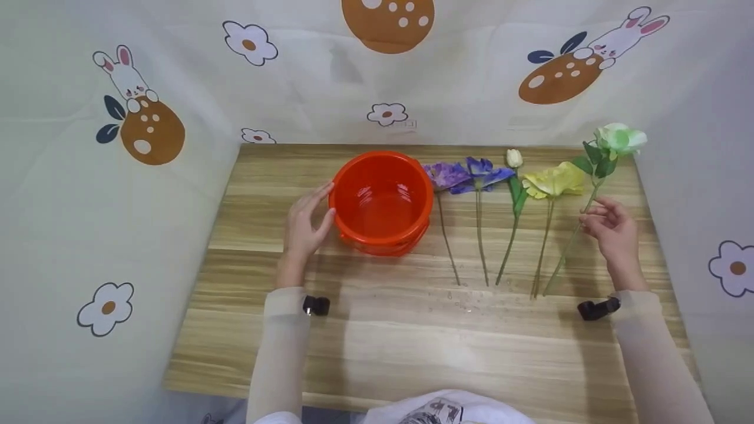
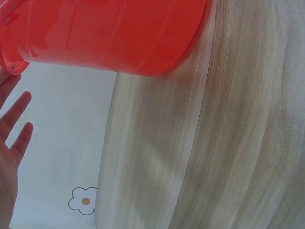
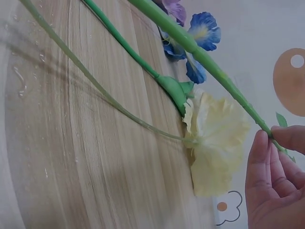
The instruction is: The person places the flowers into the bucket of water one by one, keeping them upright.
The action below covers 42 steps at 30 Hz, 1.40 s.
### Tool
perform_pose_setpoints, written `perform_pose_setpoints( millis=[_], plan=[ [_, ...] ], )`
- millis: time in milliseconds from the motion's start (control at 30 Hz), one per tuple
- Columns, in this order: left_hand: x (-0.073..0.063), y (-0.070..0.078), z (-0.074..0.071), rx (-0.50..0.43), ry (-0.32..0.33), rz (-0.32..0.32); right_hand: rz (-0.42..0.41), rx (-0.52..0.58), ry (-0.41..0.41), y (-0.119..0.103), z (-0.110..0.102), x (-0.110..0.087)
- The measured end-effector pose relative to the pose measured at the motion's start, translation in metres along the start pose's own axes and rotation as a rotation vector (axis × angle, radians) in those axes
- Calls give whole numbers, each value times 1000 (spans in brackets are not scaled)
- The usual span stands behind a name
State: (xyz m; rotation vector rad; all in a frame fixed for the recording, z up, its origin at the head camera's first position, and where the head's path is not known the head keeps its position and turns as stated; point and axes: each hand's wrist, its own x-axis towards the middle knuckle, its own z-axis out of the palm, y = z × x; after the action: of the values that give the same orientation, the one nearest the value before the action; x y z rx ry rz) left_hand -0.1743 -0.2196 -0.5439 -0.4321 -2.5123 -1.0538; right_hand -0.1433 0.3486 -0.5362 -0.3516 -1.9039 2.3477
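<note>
An orange-red plastic bucket (image 1: 383,238) stands on the wooden table, its inside bare. At its left side is my left hand (image 1: 306,224), fingertips at the rim and fingers fairly straight; the left wrist view shows these fingers (image 2: 16,112) spread beside the bucket (image 2: 105,36). With thumb and fingertips my right hand (image 1: 615,232) pinches the green stem of a pale green artificial flower (image 1: 621,140). In the right wrist view the pinched stem (image 3: 217,71) slants above the other flowers, and the bloom is out of frame.
Between bucket and right hand lie a purple flower (image 1: 446,176), a blue-violet flower (image 1: 480,175), a white tulip (image 1: 514,158) and a yellow flower (image 1: 554,179), stems toward me. Water drops (image 1: 468,309) dot the table (image 1: 412,353). A printed curtain (image 1: 312,88) surrounds it.
</note>
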Motion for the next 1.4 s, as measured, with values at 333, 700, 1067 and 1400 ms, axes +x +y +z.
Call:
perform_pose_setpoints(
  millis=[333,700,1067,1400],
  plan=[
    [-1,1,-1,2,-18,-28,-31,-40,3,-8,18,-8],
    [0,0,1,5,-10,-20,-30,-20,39,5,22,-1],
    [0,-1,1,-12,-2,-13,-59,-25,87,2,42,2],
    [-1,-1,2,-17,8,-12,-130,15,85,-4,59,-1]
  ],
)
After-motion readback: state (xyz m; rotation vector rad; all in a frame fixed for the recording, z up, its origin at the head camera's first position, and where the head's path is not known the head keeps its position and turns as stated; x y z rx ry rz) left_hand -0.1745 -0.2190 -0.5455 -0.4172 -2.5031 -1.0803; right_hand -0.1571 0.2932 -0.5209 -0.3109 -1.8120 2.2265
